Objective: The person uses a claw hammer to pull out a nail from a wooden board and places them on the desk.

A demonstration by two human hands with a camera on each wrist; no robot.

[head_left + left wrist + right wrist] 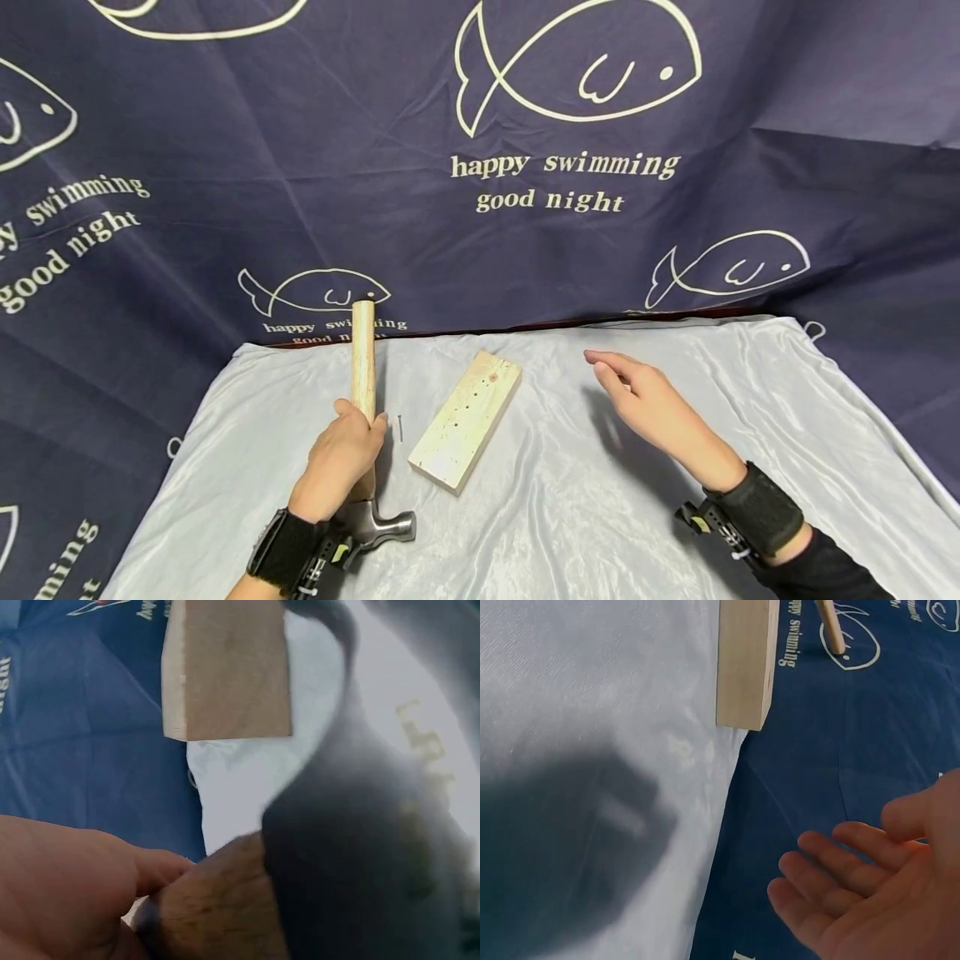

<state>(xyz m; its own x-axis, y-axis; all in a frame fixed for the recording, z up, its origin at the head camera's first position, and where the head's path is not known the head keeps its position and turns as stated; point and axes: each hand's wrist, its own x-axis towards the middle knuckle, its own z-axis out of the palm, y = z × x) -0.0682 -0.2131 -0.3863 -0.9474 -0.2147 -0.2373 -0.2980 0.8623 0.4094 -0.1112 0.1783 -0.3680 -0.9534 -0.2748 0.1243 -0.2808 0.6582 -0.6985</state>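
Observation:
My left hand point(342, 450) grips a claw hammer point(363, 358) by the middle of its wooden handle. The hammer's metal head point(390, 527) points toward me, and its handle end points away. In the left wrist view the dark head point(360, 847) looms large and blurred beside the fingers. Just right of that hand a thin nail point(401, 428) is on the cloth. A pale wooden block point(465, 421) with several small holes lies at a slant in the middle. Off to its right, my right hand point(648, 404) hovers over the cloth, fingers loosely extended, holding nothing.
A shiny white cloth point(570, 517) with wrinkles covers the table. Behind it hangs a dark blue curtain point(420, 233) printed with fish and lettering, which also runs down both sides. Each wrist wears a black strap point(757, 508) with a small device.

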